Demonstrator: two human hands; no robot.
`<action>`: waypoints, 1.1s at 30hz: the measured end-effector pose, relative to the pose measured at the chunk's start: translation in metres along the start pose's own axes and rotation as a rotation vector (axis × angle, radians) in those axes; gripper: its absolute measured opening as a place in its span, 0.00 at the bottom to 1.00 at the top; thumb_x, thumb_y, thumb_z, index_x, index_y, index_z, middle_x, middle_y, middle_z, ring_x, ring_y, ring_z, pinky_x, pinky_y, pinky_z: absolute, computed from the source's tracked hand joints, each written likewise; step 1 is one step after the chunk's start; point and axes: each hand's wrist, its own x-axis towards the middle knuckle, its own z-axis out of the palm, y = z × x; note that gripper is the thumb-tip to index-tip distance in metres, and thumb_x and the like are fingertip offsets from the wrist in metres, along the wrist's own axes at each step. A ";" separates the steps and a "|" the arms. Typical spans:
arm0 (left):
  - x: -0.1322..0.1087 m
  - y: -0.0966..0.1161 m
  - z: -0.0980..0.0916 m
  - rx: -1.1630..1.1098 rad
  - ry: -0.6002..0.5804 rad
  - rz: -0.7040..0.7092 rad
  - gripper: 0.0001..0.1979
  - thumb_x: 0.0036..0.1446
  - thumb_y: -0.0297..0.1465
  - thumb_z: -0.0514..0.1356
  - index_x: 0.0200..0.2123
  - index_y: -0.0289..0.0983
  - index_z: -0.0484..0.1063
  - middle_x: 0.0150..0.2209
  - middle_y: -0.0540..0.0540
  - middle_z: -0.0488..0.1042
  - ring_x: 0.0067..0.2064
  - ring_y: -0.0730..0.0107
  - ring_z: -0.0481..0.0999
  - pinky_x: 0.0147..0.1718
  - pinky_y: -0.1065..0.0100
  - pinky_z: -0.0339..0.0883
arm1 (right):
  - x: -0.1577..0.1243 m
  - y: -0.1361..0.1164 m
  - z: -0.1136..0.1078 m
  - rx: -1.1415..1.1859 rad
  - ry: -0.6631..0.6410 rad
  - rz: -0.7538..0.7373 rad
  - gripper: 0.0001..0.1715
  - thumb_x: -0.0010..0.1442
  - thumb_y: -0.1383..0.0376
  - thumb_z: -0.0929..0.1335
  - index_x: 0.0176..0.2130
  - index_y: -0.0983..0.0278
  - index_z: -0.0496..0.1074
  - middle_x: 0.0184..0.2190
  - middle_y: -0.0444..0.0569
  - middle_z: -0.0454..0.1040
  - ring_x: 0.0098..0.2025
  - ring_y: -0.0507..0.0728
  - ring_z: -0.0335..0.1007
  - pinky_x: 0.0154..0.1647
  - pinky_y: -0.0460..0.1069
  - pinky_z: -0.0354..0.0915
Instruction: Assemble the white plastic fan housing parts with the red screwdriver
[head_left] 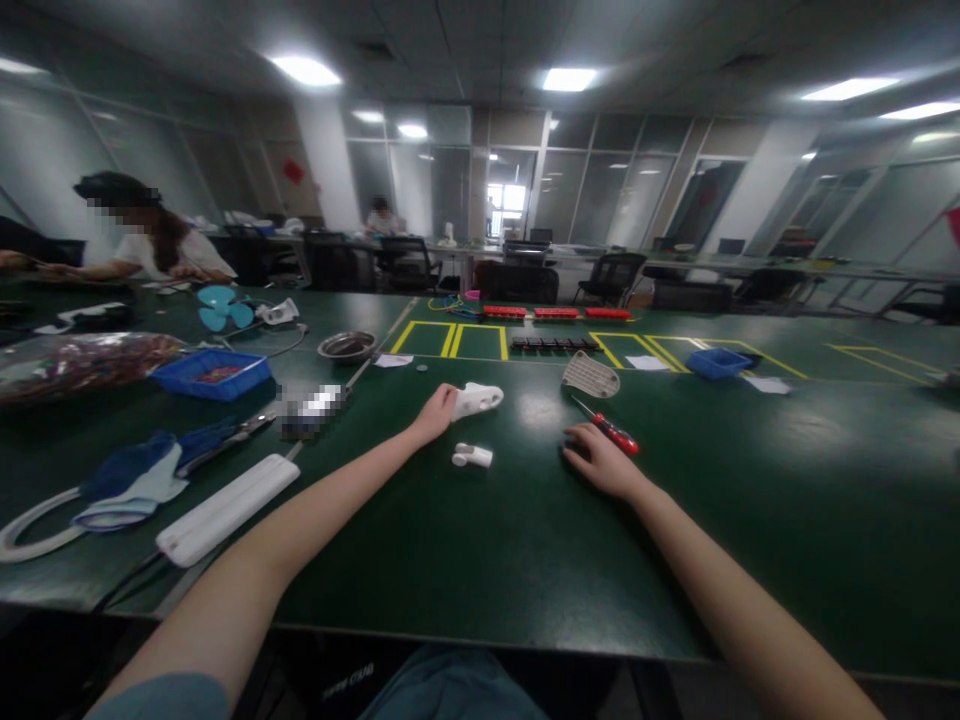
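Note:
My left hand (435, 415) is closed on the near end of a white plastic part (480, 399) with a round opening, at the middle of the green table. Just below it lies a smaller white jointed plastic piece (474, 456), touched by neither hand. My right hand (601, 462) rests on the tabletop with its fingers apart and holds nothing. Close beside its fingers is a screwdriver (619, 437) with a red and black handle, its tip pointing up and left. Beyond that sits a beige slotted plastic plate (591, 375).
A white power strip (229, 508), blue gloves (131, 480), a blue tray (214, 374) and a metal bowl (346, 346) occupy the left. Farther back are a black rack (556, 345), red strips (556, 313) and another blue tray (718, 362). A person (161, 235) sits at the far left.

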 end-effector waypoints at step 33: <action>-0.042 0.033 0.026 0.091 -0.349 0.318 0.29 0.62 0.42 0.55 0.64 0.40 0.57 0.64 0.40 0.58 0.64 0.55 0.60 0.61 0.55 0.56 | 0.000 -0.008 -0.003 -0.008 -0.016 -0.016 0.21 0.63 0.56 0.64 0.54 0.59 0.67 0.51 0.54 0.66 0.47 0.59 0.70 0.50 0.55 0.69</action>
